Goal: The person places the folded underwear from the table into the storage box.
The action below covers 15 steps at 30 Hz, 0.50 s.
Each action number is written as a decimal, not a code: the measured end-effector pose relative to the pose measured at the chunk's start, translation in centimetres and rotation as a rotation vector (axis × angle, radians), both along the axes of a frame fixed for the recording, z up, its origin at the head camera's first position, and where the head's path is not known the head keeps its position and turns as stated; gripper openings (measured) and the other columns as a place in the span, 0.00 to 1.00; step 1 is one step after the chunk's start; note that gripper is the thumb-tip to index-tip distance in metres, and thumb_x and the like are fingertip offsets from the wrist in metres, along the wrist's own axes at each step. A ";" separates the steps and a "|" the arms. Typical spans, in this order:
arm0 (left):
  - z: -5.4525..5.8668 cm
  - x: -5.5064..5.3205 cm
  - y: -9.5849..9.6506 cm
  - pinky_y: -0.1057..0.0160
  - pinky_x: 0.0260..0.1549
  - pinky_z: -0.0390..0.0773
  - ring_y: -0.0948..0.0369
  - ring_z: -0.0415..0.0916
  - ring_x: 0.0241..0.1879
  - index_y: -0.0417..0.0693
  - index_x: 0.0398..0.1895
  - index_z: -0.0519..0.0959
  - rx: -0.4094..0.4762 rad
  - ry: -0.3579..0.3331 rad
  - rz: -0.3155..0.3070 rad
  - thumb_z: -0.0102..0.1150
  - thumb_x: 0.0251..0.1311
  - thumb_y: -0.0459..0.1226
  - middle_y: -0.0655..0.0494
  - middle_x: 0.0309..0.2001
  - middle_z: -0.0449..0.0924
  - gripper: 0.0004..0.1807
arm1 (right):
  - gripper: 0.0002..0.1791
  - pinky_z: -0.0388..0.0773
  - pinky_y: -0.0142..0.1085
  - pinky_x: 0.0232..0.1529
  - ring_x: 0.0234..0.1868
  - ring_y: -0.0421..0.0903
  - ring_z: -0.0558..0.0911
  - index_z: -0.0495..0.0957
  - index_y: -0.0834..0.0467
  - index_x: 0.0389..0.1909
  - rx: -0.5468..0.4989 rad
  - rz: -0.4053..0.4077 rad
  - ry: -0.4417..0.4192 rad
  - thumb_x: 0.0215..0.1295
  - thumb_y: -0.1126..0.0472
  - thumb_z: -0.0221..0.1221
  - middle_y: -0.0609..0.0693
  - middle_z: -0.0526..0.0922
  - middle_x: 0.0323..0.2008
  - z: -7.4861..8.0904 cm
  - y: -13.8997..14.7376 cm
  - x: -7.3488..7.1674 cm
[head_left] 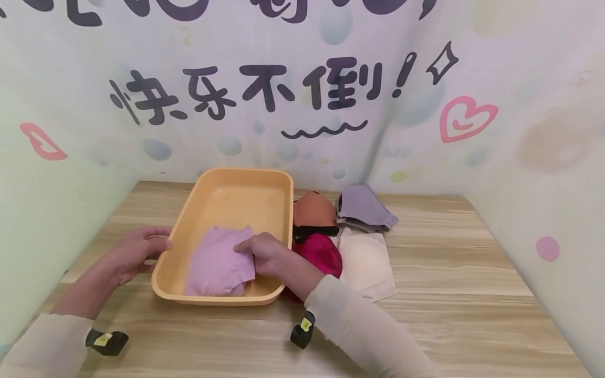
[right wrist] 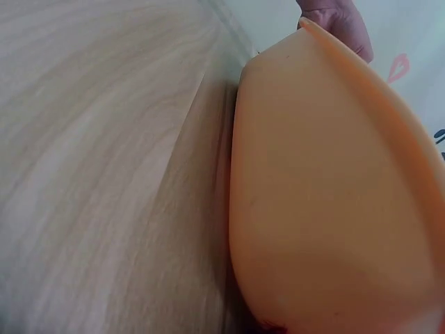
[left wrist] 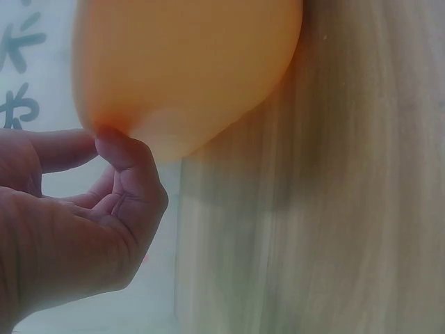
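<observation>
A yellow-orange plastic basin (head_left: 221, 300) stands on the table, with a soft lilac undergarment (head_left: 212, 265) lying in its near part. My left hand (head_left: 137, 252) grips the basin's left rim; in the left wrist view its thumb and fingers (left wrist: 128, 149) meet at the edge. Reaching over the right rim, my right hand (head_left: 267, 252) pinches the lilac undergarment at its right side, thumb on top and the other fingers mostly hidden. The right wrist view shows mainly the basin's outer wall (right wrist: 327, 174), not the right hand.
Right of the basin lie an orange bra (head_left: 314, 209), a magenta bra (head_left: 321, 254), a cream undergarment (head_left: 366, 260) and a grey-purple undergarment (head_left: 361, 207). My right forearm passes over the magenta one's near side. A printed cloth backdrop (head_left: 264, 147) rises behind the wood-grain table (head_left: 472, 299).
</observation>
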<state>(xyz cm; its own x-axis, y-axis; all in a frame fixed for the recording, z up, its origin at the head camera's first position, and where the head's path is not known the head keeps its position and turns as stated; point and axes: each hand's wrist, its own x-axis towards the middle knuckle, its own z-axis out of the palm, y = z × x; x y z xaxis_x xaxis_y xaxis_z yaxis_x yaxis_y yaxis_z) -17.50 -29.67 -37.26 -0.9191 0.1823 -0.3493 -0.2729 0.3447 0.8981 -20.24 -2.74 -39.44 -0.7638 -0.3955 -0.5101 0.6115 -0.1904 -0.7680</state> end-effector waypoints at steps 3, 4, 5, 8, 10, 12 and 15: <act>-0.1 -0.1 -0.1 0.55 0.38 0.83 0.65 0.79 0.40 0.28 0.71 0.51 -0.003 -0.002 0.001 0.50 0.70 0.38 0.57 0.43 0.80 0.34 | 0.22 0.69 0.44 0.63 0.55 0.49 0.76 0.69 0.73 0.56 0.005 -0.001 0.007 0.59 0.77 0.55 0.55 0.78 0.51 0.1 -0.1 0.1; -0.2 -0.1 -0.2 0.55 0.37 0.82 0.65 0.79 0.40 0.27 0.71 0.51 -0.003 -0.001 -0.003 0.49 0.70 0.38 0.58 0.43 0.80 0.34 | 0.22 0.69 0.44 0.63 0.55 0.49 0.75 0.69 0.73 0.57 0.004 0.000 0.005 0.59 0.77 0.54 0.55 0.78 0.51 0.1 -0.2 0.2; -0.2 -0.1 -0.2 0.55 0.37 0.82 0.65 0.79 0.40 0.27 0.71 0.51 0.000 0.001 -0.007 0.49 0.70 0.38 0.58 0.43 0.80 0.34 | 0.22 0.69 0.44 0.64 0.55 0.49 0.75 0.69 0.73 0.56 0.003 0.000 0.002 0.59 0.77 0.54 0.55 0.78 0.51 0.1 -0.3 0.2; -0.2 -0.2 -0.3 0.56 0.36 0.82 0.65 0.79 0.39 0.27 0.71 0.51 0.004 0.006 -0.009 0.49 0.70 0.37 0.61 0.41 0.81 0.34 | 0.21 0.70 0.44 0.63 0.55 0.49 0.76 0.70 0.74 0.55 0.013 -0.003 0.021 0.58 0.78 0.55 0.56 0.78 0.51 0.2 -0.5 0.2; -0.2 -0.3 -0.4 0.56 0.35 0.82 0.65 0.79 0.38 0.27 0.71 0.51 0.009 0.010 -0.010 0.49 0.70 0.37 0.63 0.40 0.81 0.33 | 0.21 0.71 0.43 0.62 0.55 0.49 0.76 0.70 0.74 0.54 0.015 -0.002 0.026 0.57 0.78 0.55 0.56 0.78 0.51 0.2 -0.7 0.3; -0.1 -0.3 -0.3 0.56 0.35 0.82 0.65 0.79 0.38 0.27 0.71 0.51 0.013 0.006 -0.004 0.49 0.70 0.37 0.63 0.38 0.81 0.33 | 0.22 0.71 0.43 0.62 0.55 0.49 0.76 0.70 0.74 0.54 0.025 -0.002 0.032 0.57 0.78 0.55 0.56 0.78 0.50 0.2 -0.9 0.4; -0.2 -0.2 -0.2 0.56 0.35 0.81 0.65 0.79 0.37 0.27 0.70 0.51 0.027 0.002 -0.008 0.48 0.70 0.36 0.64 0.38 0.82 0.33 | 0.23 0.71 0.43 0.62 0.56 0.49 0.75 0.69 0.74 0.56 0.032 0.007 0.025 0.58 0.79 0.56 0.55 0.78 0.51 0.2 -1.1 0.5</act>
<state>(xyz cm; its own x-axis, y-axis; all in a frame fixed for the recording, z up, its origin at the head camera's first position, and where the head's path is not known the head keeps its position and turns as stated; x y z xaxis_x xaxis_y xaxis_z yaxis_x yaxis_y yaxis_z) -17.70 -29.88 -37.44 -0.9183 0.1992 -0.3422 -0.2682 0.3228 0.9077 -19.70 -3.83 -39.21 -0.7737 -0.3848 -0.5033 0.5933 -0.1614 -0.7886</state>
